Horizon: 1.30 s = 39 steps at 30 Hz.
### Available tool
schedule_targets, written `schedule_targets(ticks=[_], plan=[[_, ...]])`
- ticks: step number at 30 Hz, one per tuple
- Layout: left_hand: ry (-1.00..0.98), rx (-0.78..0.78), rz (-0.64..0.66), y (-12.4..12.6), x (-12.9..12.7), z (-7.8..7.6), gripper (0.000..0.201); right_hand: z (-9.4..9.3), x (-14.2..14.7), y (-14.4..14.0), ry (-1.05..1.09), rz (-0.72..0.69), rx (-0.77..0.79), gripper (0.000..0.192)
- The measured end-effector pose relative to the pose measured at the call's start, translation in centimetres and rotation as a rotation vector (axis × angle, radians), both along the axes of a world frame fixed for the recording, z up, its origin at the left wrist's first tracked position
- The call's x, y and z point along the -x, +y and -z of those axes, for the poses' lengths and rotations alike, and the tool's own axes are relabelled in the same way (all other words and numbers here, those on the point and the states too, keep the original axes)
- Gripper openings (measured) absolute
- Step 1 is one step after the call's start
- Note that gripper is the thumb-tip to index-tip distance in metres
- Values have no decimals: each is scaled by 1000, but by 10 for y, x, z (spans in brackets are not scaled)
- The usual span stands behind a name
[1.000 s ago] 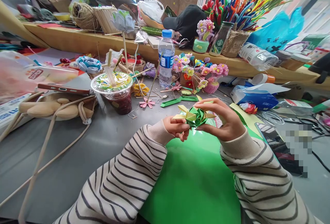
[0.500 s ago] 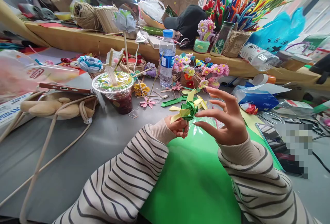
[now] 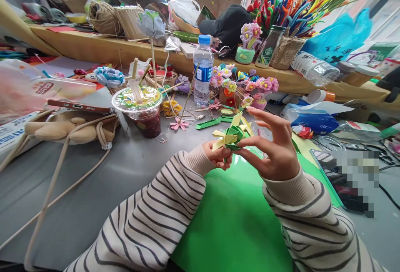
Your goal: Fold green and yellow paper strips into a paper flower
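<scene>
Left hand (image 3: 218, 157) pinches a spiky folded paper flower (image 3: 233, 134) — green and yellow; right hand (image 3: 275, 147) touches it, fingers spread.

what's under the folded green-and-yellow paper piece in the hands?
Below the folded green-and-yellow paper piece, the left hand pinches its lower part, and a bright green paper sheet lies on the grey table. The piece's underside and the sheet's near edge are covered by the hands and striped sleeves.

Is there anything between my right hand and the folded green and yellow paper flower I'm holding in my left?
Nothing visible. The left hand grips the paper flower from below, and the right hand touches its right side directly.
</scene>
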State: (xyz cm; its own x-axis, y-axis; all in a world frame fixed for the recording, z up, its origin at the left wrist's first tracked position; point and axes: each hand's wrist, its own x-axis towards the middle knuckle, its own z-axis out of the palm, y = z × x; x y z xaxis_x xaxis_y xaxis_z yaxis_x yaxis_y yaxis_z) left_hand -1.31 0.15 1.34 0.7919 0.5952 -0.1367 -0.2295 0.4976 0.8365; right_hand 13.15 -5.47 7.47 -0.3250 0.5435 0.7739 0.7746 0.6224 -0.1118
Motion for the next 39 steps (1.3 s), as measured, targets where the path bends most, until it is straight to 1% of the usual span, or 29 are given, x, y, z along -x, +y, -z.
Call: schedule_targets(ticks=[6,9,14,19,22,25,30,33,35,39], plan=[[64,19,18,-1,-3,-1,46,-5,-1,1,-96,3,-49,5],[75,-3,52,-1,-3,-1,45,-7,-1,0,-107,16,-52,7],[94,6,82,-1,-1,-4,44,-9,-1,-1,-109,39,-42,9],[75,35,155,3,1,2,41,-11,-1,-1,-110,45,-26,9],[54,48,159,5,2,6,40,-12,-1,-1,-119,50,-21,9],[50,55,167,5,2,6,39,-11,-1,-1,-118,51,-24,9],[-3,70,111,3,2,3,38,-9,-1,-1,-94,48,-18,10],[0,116,26,3,1,2,42,-7,-4,1,-83,55,-2,8],[14,142,-46,2,1,2,42,-5,-7,2,-49,71,0,11],[19,148,-94,0,1,-2,39,-5,-9,2,-9,84,-5,13]])
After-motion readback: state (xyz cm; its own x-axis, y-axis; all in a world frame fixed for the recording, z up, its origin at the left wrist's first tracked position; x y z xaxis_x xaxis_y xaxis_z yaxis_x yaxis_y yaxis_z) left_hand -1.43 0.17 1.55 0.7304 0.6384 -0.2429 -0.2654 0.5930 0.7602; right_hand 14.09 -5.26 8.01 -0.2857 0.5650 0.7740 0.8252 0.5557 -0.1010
